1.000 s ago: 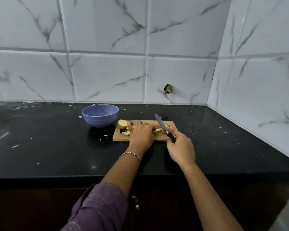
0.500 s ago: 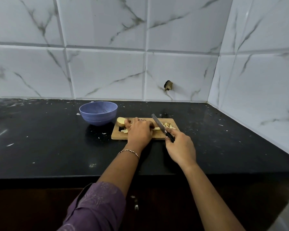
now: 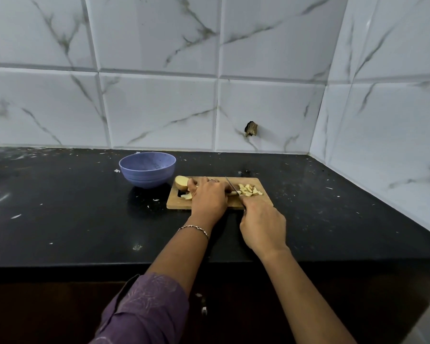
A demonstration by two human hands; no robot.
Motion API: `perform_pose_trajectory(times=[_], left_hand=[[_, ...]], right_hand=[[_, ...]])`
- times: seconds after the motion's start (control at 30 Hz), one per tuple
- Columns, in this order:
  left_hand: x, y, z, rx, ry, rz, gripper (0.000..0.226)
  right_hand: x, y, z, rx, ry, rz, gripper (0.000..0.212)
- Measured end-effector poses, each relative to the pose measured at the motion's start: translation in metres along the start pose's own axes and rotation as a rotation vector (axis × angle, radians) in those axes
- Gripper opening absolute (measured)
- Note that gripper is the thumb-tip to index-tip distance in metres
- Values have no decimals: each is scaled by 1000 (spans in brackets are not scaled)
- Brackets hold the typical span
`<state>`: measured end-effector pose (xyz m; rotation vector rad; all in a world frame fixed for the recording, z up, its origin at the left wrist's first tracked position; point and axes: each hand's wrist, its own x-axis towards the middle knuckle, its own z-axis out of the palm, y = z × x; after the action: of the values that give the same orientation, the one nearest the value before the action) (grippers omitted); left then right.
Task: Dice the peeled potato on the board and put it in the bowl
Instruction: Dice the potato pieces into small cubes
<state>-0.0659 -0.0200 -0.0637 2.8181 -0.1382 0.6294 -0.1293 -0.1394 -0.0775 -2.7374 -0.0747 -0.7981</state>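
A black counter point(image 3: 60, 207) is running across mid-frame, carrying a wooden board point(image 3: 176, 204) right of a blue bowl point(image 3: 147, 170). On it, the left hand point(image 3: 209, 197) is clamping the potato point(image 3: 181, 182) under curled fingers while the right hand point(image 3: 262, 224) is gripping a knife point(image 3: 231, 186) beside diced pieces point(image 3: 250, 189).

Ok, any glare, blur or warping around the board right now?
Head view: wide-angle bowing bends the tile seams; soft even light, only faint sheen on the counter; board, diced pieces and knife read reasonably sharp; left hand covers most of the potato strip.
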Motion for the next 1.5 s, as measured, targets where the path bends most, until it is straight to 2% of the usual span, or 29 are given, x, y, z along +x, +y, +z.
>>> perform_pose_trajectory(times=[0.23, 0.73, 1.03, 1.17, 1.27, 1.5], left_hand=[[-1, 1, -1, 8, -13, 4, 30], [1, 0, 1, -1, -10, -6, 31], [1, -1, 2, -18, 1, 3, 33], [1, -1, 1, -1, -3, -1, 30], [1, -3, 3, 5, 27, -15, 27], [2, -3, 3, -12, 55, -34, 23]], right_hand=[[-1, 2, -3, 47, 45, -2, 44], [2, 3, -3, 94, -45, 32, 30], [0, -3, -2, -29, 16, -14, 30], [-1, -1, -5, 48, 62, 53, 37], [-1, 0, -11, 154, 31, 101, 37], [-3, 0, -14, 165, -10, 34, 36]])
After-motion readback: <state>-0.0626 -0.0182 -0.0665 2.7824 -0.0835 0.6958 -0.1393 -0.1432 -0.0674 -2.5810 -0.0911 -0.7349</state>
